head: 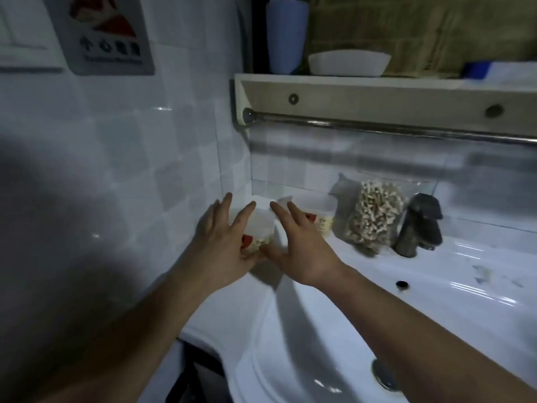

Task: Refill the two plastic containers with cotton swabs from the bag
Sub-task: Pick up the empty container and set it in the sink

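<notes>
Two small clear plastic containers with red-marked labels stand on the white sink ledge against the tiled wall. The nearer container (263, 228) sits between my hands; the second container (319, 212) stands just behind and to its right. A clear bag of cotton swabs (374, 213) leans upright beside the second container, next to the faucet. My left hand (223, 245) is on the left side of the nearer container, fingers spread. My right hand (296, 245) hovers at its right side, fingers apart, the thumb near its base. Whether either hand grips it I cannot tell.
A dark metal faucet (418, 225) stands right of the bag. The white basin (305, 344) with its drain (383, 373) lies below my arms. A towel rail (377, 126) and shelf with a blue cup (286, 33) and white dish (348, 64) hang above.
</notes>
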Motion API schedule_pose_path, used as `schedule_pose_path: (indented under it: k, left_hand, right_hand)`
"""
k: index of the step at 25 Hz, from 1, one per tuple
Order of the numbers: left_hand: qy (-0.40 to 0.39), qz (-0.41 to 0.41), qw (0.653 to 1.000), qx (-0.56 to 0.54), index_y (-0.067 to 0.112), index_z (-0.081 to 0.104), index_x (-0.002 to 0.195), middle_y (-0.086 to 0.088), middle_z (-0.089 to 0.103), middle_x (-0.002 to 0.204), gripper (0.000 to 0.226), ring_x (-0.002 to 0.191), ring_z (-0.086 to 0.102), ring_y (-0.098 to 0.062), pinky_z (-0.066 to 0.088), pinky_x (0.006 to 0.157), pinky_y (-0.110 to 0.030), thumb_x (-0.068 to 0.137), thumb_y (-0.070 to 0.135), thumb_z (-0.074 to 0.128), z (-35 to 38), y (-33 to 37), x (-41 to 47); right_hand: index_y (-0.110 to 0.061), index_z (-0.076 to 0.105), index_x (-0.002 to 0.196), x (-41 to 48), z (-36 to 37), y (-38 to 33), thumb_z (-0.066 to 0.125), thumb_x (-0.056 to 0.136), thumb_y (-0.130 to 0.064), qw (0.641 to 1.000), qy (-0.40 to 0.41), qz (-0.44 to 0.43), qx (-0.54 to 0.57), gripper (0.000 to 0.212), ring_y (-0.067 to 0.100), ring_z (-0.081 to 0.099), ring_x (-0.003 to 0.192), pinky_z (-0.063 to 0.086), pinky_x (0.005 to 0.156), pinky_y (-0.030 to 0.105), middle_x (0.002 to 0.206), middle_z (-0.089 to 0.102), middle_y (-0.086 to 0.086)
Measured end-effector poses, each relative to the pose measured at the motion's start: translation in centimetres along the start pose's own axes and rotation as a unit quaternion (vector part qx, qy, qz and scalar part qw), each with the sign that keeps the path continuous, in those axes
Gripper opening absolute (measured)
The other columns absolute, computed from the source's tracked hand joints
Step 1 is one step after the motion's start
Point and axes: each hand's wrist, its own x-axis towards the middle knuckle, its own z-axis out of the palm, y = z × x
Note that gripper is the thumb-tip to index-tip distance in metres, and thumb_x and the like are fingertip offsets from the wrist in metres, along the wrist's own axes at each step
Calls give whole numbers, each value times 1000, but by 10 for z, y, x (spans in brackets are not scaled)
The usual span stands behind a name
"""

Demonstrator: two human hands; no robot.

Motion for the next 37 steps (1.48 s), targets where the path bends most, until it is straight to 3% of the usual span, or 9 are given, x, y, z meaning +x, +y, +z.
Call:
schedule_pose_path:
  k: [4, 11, 13, 16, 19, 23, 28, 33, 37]
  left_hand:
    - [-24, -46, 993, -108, 37, 4, 161, -4, 0, 170, 100, 157, 10, -30, 32, 122, -51, 88, 46, 73, 15, -11, 6]
    - [19, -15, 994, -106, 37, 17, 158, 0, 27, 164, 87, 147, 34, -27, 43, 114, -49, 89, 52, 68, 21, 0, 1]
    - [35, -2, 990, -137, 34, 22, 158, 3, 34, 160, 85, 138, 46, -23, 51, 106, -33, 88, 47, 71, 16, 18, -2]
    - [-28, -33, 956, -290, 27, 28, 157, 10, 48, 142, 88, 110, 56, -2, 42, 73, 4, 86, 26, 81, 7, 55, -7]
    - [-138, -38, 892, -428, 33, 26, 157, 16, 56, 128, 96, 108, 59, 3, 48, 66, -3, 83, 14, 84, 22, 87, -10]
    - [-209, -53, 847, -486, 35, 29, 156, 7, 60, 133, 103, 113, 62, -4, 56, 82, -16, 75, 17, 90, 52, 126, -11]
    - [-261, -102, 776, -565, 16, 61, 130, -4, 77, 114, 52, 106, 73, -21, 58, 83, -28, 83, 8, 82, 90, 155, -20]
    - [-272, -87, 779, -558, 25, 63, 128, -4, 76, 117, 63, 111, 72, -24, 55, 100, -48, 71, 26, 90, 103, 149, -19]
    - [-273, -72, 790, -545, 27, 51, 141, 1, 72, 123, 94, 115, 69, -15, 54, 103, -43, 58, 35, 94, 105, 148, -16]
  right_hand:
    - [-28, 25, 160, 18, 23, 1, 73, 91, -39, 989, -34, 14, 143, 85, 23, 31, 149, 29, 122, 36, 163, 29, 5]
    - [-28, 51, 146, 4, 20, 20, 79, 87, -25, 975, 22, 20, 220, 66, 16, 52, 129, 45, 111, 41, 142, 52, 0]
    - [-31, 55, 141, -13, 5, 30, 80, 86, -24, 967, 33, 31, 249, 62, 14, 55, 126, 50, 106, 38, 138, 54, -5]
    - [-32, 61, 131, -48, -23, 46, 80, 86, -15, 944, 30, 63, 323, 51, 3, 57, 122, 55, 97, 27, 132, 59, -9]
    - [-28, 66, 123, -90, -49, 69, 80, 87, -12, 930, 34, 85, 355, 43, -8, 60, 112, 56, 90, 22, 127, 63, -10]
    - [-21, 68, 121, -140, -60, 100, 81, 85, -13, 905, 76, 135, 397, 39, 2, 66, 107, 56, 84, 24, 121, 68, 1]
    - [-18, 66, 119, -170, -53, 126, 77, 81, -19, 844, 65, 216, 487, 40, 22, 73, 92, 59, 75, 33, 107, 70, 12]
    - [-17, 64, 120, -162, -50, 130, 74, 93, -16, 859, 44, 212, 465, 29, 19, 72, 92, 59, 85, 37, 108, 70, 9]
    - [-23, 64, 121, -162, -46, 134, 71, 95, -16, 860, 32, 222, 457, 29, 16, 72, 93, 59, 88, 36, 107, 70, 3]
